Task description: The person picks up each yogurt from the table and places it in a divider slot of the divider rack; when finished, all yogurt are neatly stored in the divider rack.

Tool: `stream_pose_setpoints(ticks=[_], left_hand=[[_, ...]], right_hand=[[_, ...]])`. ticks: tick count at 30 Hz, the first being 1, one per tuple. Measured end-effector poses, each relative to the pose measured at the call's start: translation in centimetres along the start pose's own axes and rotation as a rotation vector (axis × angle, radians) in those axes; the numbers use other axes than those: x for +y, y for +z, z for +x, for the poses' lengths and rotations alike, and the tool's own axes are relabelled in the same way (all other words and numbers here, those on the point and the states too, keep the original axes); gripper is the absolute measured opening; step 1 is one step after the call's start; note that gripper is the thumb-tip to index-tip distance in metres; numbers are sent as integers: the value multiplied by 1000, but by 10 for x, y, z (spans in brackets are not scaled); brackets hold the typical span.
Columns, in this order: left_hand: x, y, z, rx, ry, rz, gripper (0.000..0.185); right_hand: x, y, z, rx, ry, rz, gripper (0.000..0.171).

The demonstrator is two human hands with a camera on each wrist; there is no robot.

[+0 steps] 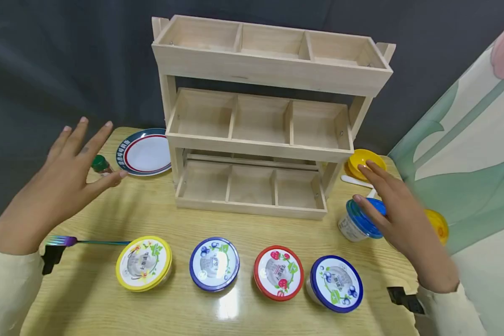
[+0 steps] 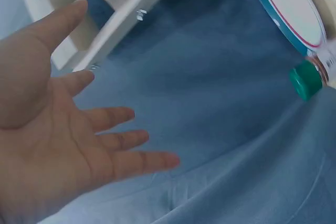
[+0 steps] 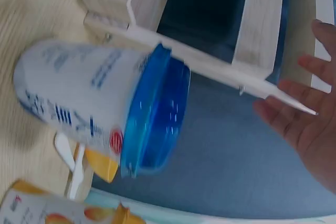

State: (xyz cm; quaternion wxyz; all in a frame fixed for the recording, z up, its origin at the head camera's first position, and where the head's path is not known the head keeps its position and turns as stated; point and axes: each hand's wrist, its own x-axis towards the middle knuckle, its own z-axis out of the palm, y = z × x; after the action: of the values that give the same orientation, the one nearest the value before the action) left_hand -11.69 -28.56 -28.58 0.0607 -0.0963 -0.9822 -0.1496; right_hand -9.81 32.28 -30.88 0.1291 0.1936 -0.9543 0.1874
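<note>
- The left hand (image 1: 63,179) hovers at the left of the head view, fingers (image 2: 113,118) spread straight and released, holding nothing.
- Just beyond its fingertips stands a small bottle with a green cap (image 1: 99,163), and behind that a white round plate with red and blue rim (image 1: 144,151), both in the upper left part of the wooden tabletop (image 1: 88,298).
- The right hand (image 1: 396,219) hangs at the right of the frame, fingers straight and released, grasping nothing.
- Its fingertips are over, or just beside, a white tub with a translucent blue lid (image 1: 359,220); whether they touch cannot be told. In the right wrist view the tub fills the left half.
- Behind that tub lie a yellow bowl (image 1: 363,161) and a white plastic spoon (image 1: 354,181).
- A pale three-tier wooden rack (image 1: 269,121) with divided compartments stands at centre.
- Along the lower edge of the frame sit four round tubs in a row: yellow-rimmed (image 1: 143,263), blue-rimmed (image 1: 214,263), red-rimmed (image 1: 278,272), and a second blue-rimmed one (image 1: 336,283).
- An iridescent metal fork (image 1: 84,241) lies at lower left, near the left wrist.
</note>
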Motion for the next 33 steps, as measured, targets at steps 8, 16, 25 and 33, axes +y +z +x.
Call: stream_pose_setpoints(ticks=[8,16,25,33], left_hand=[[9,4,-28,20,132,-222,91],[1,28,-58,0,258,-268,69],[-9,60,-81,-174,345,-513,65],[-18,88,-107,-232,373,-639,72]], right_hand=[[-17,20,6,-1,-137,93,68],[-16,46,6,-54,-205,58,63],[-6,63,4,-163,-127,164,54],[0,78,-3,-225,-8,121,62]])
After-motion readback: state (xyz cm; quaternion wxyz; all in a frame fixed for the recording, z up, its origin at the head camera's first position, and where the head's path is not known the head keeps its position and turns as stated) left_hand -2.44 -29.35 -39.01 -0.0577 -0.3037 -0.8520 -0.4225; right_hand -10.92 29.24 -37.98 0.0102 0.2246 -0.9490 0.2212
